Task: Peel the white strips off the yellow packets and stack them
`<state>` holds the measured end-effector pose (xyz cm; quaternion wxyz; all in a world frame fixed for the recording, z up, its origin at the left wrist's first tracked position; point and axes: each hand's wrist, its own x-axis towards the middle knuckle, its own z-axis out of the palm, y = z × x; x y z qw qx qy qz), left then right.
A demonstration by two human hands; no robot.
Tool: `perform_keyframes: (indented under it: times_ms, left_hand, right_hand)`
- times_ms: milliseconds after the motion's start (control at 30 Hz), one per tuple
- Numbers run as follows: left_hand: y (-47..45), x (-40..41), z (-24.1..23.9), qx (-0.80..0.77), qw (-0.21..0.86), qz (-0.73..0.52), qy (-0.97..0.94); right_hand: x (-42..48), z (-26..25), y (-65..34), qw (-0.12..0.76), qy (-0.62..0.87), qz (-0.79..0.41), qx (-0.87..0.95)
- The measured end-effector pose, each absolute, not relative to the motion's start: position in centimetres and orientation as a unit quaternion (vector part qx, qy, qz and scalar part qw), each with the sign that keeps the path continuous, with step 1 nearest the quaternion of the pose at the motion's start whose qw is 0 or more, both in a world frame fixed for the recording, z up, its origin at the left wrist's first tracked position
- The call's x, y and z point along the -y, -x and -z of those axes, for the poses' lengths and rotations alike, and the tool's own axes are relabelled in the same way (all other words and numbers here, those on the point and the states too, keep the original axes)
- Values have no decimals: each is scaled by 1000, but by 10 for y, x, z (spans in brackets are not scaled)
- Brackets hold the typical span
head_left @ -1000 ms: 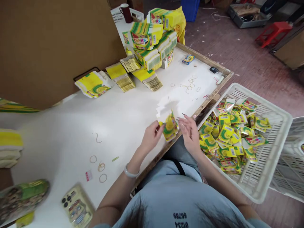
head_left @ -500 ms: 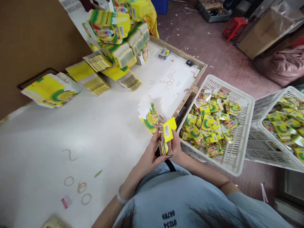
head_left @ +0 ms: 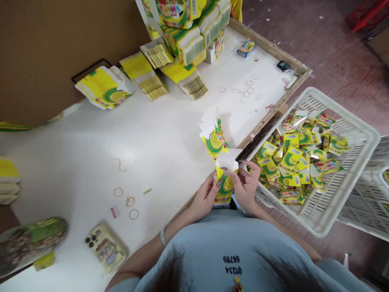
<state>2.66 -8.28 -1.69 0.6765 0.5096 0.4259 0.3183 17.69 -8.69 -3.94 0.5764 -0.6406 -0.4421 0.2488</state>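
Note:
Both hands hold one small yellow-and-green carton (head_left: 225, 184) close to my body at the table's near edge. My left hand (head_left: 206, 197) grips its left side with fingers closed. My right hand (head_left: 248, 187) pinches its right side and the white top flaps (head_left: 227, 161), which stand open. Just beyond, a short stack of flat cartons (head_left: 213, 137) lies on the white table (head_left: 91, 154). A white plastic basket (head_left: 343, 219) to my right holds several folded cartons.
Tall piles of flat cartons (head_left: 185, 36) stand at the table's far side against a brown board. Rubber bands (head_left: 129, 202) lie scattered on the table. A phone (head_left: 106, 247) lies near my left elbow. A second white basket (head_left: 370, 211) stands at far right.
The carton in my hands went from a flat yellow piece to an opened box with white flaps up. My hands stayed near the table edge while the camera view swung.

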Motion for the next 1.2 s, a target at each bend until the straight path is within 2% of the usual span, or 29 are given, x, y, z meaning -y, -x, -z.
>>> perform_keyframes:
  times_ms: [67,233,333,400,500,600,700,767,967,1200]
  left_hand:
    - [-20,89,19,-411,692,-318,-501]
    - [-7,92,22,-399,704,-287,-513]
    - [-6,88,21,-395,709,-287,-509]
    - [-8,86,22,-400,685,-305,-527]
    - [-11,86,25,-424,639,-326,-553]
    - [-10,88,25,-435,620,-316,-571]
    - [-8,87,21,-428,637,-299,-567]
    - [-8,84,18,-434,645,-305,-550]
    - [-10,81,16,-458,637,-308,-538]
    - [-9,84,25,-441,595,-325,-588]
  right_hand:
    - [96,41,-183,551,632,-245,487]
    - [100,30,-196,500,583,-408,494]
    - [97,24,-199,463,559,-444,526]
    - [98,26,-198,463,546,-426,553]
    - [102,33,-199,502,578,-332,551]
    - [104,36,-210,486,574,-303,585]
    - [103,31,-223,443,464,-376,669]
    - [103,26,-226,429,441,-404,677]
    - [109,13,-213,361,494,-612,502]
    - [99,8,-227,331,466,-693,439]
